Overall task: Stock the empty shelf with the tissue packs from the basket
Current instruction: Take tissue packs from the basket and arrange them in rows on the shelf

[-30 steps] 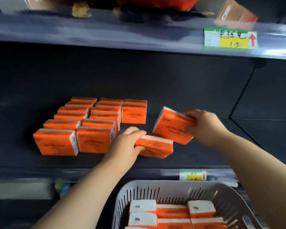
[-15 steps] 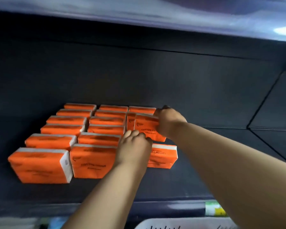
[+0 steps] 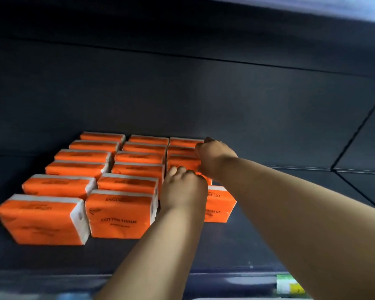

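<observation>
Orange tissue packs [image 3: 119, 215] stand in three rows on the dark shelf [image 3: 258, 241], running from front to back. My right hand [image 3: 214, 158] reaches deep into the shelf. It grips an upright tissue pack [image 3: 183, 164] in the short right-hand row, pressed against the packs behind it. My left hand [image 3: 183, 188] is closed over the left end of another tissue pack [image 3: 220, 204], which lies on the shelf just in front of that row. The basket is out of view.
The shelf's right half is bare dark board up to a seam in the back panel [image 3: 355, 135]. The upper shelf's underside [image 3: 312, 9] hangs overhead. A green and yellow price label [image 3: 289, 286] sits on the front rail at lower right.
The view has moved closer into the shelf and the basket has dropped out of sight. My right hand carried its pack back and stood it in the right-hand row. My left hand slid its pack forward slightly.
</observation>
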Demonstrator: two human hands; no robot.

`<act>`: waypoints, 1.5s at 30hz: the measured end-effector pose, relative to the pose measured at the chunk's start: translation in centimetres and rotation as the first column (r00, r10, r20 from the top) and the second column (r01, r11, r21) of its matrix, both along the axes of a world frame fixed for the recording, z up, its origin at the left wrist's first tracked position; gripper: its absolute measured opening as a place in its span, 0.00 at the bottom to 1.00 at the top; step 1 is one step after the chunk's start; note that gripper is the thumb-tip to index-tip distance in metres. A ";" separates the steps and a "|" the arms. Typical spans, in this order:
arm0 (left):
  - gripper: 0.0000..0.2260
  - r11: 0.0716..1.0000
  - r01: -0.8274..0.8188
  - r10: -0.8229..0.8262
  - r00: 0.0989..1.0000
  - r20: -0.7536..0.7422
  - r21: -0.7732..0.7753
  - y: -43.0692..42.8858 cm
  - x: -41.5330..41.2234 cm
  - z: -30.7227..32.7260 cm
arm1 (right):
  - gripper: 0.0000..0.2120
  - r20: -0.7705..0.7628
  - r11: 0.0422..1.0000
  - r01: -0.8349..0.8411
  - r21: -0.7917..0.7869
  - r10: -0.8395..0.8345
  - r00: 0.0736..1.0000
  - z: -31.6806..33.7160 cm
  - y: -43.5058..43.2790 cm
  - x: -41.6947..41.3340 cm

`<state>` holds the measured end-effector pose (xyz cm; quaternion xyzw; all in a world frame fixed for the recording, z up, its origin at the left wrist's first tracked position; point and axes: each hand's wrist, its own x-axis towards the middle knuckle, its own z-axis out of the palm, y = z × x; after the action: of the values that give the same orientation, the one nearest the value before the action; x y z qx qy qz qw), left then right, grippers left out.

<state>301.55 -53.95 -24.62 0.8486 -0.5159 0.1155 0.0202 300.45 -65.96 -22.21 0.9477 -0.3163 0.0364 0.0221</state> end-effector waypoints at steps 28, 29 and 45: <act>0.14 0.997 0.006 -0.001 0.997 0.072 -0.078 -0.2 2.9 -1.3 | 0.16 0.071 0.999 -0.015 0.040 0.012 0.997 1.3 -1.4 -0.8; 0.14 0.997 0.008 -0.002 0.997 0.079 -0.076 -0.3 3.0 -1.3 | 0.16 0.067 0.999 -0.014 0.036 0.012 0.998 1.3 -1.5 -1.1; 0.17 0.993 -0.114 0.117 0.983 0.139 -0.028 -0.9 4.1 -1.8 | 0.22 0.054 0.995 0.008 0.104 -0.014 0.998 -0.1 -0.9 -2.2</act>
<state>305.63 -54.90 -26.39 0.8665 -0.4649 0.1811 -0.0141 298.24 -66.89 -22.30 0.9444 -0.3236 0.0456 -0.0357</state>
